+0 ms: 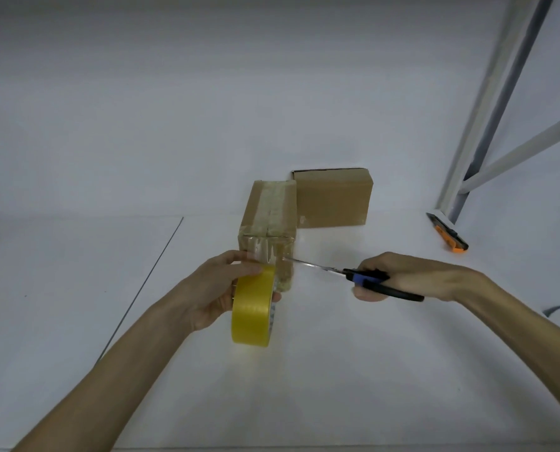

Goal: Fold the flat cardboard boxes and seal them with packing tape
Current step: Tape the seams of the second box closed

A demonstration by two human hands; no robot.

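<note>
A folded cardboard box (265, 210) stands on the white table, its top seam covered with clear tape that runs down the near face. My left hand (216, 288) grips a yellow roll of packing tape (254, 308) held against the box's near face. My right hand (402, 275) grips blue-and-black scissors (353, 277). The scissor blades point left and their tip reaches the tape at the box's near right edge. A second closed cardboard box (334, 199) stands just behind and to the right.
An orange-and-black utility knife (448, 233) lies on the table at the right, by the foot of a grey metal frame (487, 119). A thin dark seam (148, 288) runs diagonally across the table at the left.
</note>
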